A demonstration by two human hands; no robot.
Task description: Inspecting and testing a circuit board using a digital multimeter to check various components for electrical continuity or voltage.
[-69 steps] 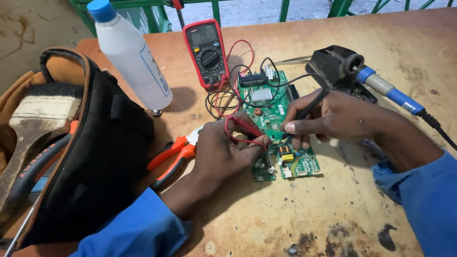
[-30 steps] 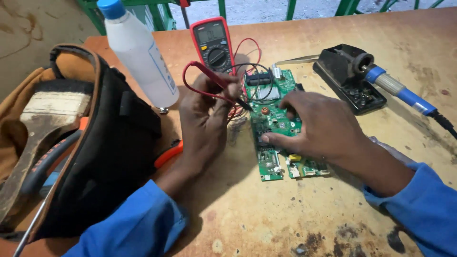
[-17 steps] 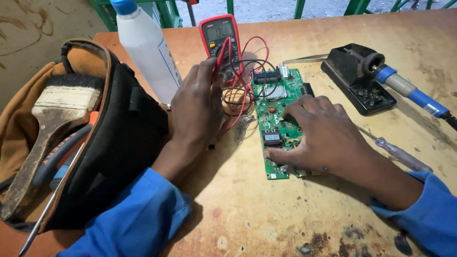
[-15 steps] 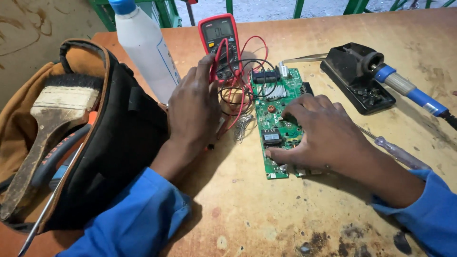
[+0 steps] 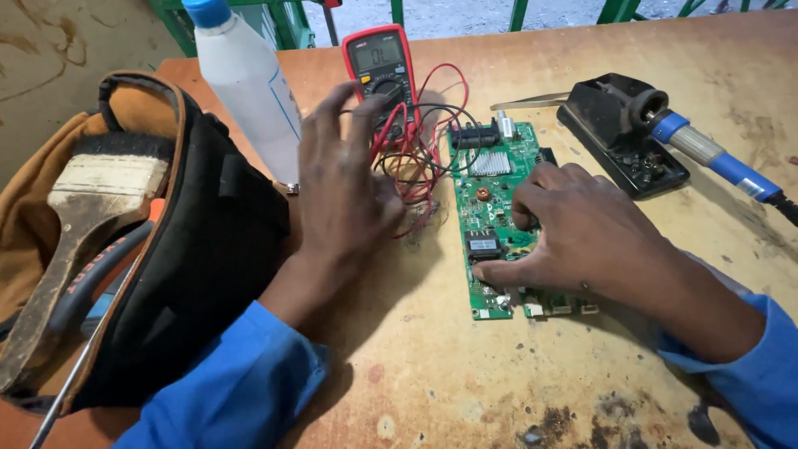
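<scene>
I'm seeing left hand (image 5: 345,187) having moved up from circuit board (image 5: 496,218), fingers spread, now touching meter (image 5: 384,73) dial near tabletop's far edge, holding nothing. Right hand (image 5: 582,237) staying flat, open-fingered, pinning board mid-table.

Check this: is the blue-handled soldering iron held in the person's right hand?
No, the right hand rests on the green circuit board; the blue-handled soldering iron sits in its black stand.

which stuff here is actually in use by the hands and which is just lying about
In use:
- red handheld multimeter, under the left hand fingertips
- tangled red and black test leads
- green circuit board, pressed flat by the right hand

Lying about:
- white plastic bottle with blue cap
- blue-handled soldering iron in black stand
- worn wooden paintbrush in brown-and-black tool bag
</scene>
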